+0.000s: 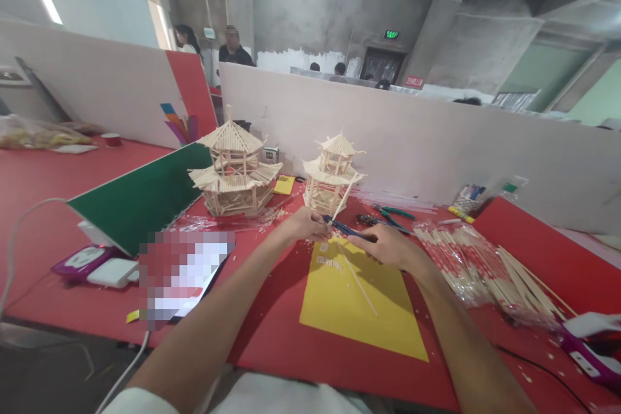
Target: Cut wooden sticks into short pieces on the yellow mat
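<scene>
My right hand (388, 244) is closed round the handles of dark blue pliers (347, 229), whose jaws point left. In my left hand (308, 225), the fingers pinch a thin wooden stick (345, 197) that slants up to the right; its lower end meets the jaws. Below both hands lies a yellow sheet (363, 310) with short cut pieces (330, 262) near its upper edge. Another wooden stick (361, 284) rests across the sheet. Just behind the hands stands a small pagoda model (334, 165) of sticks, with a larger pagoda model (233, 168) to its left.
Bagged wooden sticks (466, 259) lie on the right, with green-handled pliers (395, 212) behind. A tablet-like device (208, 284), a green board (145, 191) and a purple power strip (87, 262) are on the left. A white partition (436, 142) borders the red table (272, 330).
</scene>
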A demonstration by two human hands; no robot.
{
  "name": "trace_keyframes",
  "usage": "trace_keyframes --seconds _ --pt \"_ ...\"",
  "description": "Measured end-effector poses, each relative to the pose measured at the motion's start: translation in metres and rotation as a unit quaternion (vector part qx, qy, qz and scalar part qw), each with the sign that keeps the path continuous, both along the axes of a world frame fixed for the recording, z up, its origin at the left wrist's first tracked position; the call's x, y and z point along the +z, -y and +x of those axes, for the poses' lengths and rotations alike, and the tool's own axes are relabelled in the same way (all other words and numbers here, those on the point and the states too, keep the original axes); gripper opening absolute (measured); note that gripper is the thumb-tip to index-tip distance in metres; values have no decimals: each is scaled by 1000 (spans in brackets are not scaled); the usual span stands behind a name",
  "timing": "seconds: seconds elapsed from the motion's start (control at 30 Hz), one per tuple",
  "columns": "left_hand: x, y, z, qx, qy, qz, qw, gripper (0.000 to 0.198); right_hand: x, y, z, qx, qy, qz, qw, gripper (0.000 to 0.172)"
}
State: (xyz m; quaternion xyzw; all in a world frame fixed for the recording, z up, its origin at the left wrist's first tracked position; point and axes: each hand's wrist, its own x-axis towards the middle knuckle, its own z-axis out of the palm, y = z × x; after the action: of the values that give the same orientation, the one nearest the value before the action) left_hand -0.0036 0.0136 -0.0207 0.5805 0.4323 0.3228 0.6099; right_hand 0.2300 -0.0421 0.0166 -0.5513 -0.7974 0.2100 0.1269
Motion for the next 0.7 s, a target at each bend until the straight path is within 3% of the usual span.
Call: trace_keyframes --seconds 0.37,0.7 --pt "-2 0 2 -6 9 -13 1000 32 2 3 1 -12 5 12 1000 61" --pt "5 0 -9 -25 -20 37 999 26 7 1 2 -32 -13 25 999 58"
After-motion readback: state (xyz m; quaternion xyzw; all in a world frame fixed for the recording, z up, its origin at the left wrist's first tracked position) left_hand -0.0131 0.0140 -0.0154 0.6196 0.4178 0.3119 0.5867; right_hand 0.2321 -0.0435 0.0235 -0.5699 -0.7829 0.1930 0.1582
